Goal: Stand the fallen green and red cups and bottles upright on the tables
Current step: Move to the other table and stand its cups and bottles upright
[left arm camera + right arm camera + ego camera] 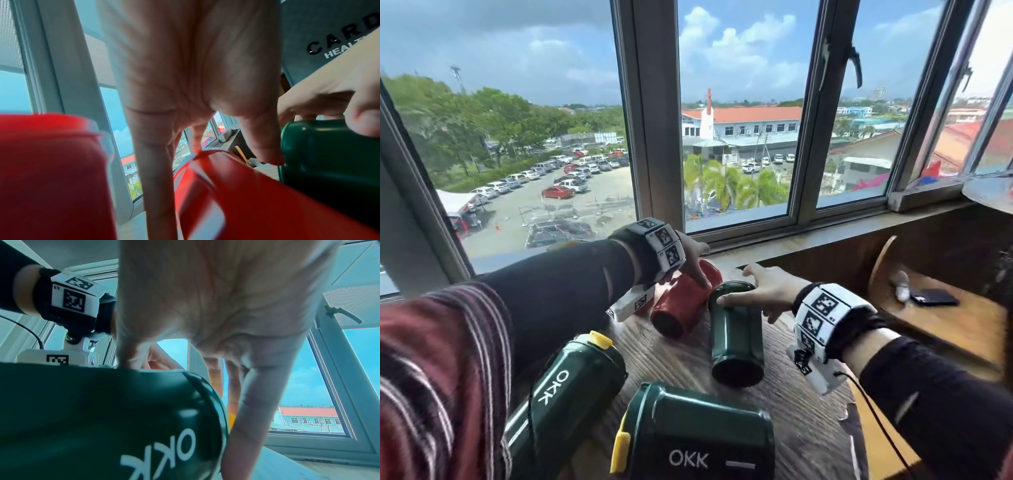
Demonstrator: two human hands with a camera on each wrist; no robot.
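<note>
On the table (808, 411): cups lying sideways, long axes running toward the window.
Left hand (690, 255): spread open, reaching over red cup (681, 301).
Right hand (767, 291): fingers straight, touching green cup (736, 329) rim.

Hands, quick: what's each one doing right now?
Left hand: open, fingers reaching over the red cup.
Right hand: open, thumb touching the green cup.

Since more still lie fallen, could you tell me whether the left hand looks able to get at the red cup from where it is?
Probably yes: the left hand is already over the red cup, fingers spread above its side, with nothing between them.
</note>
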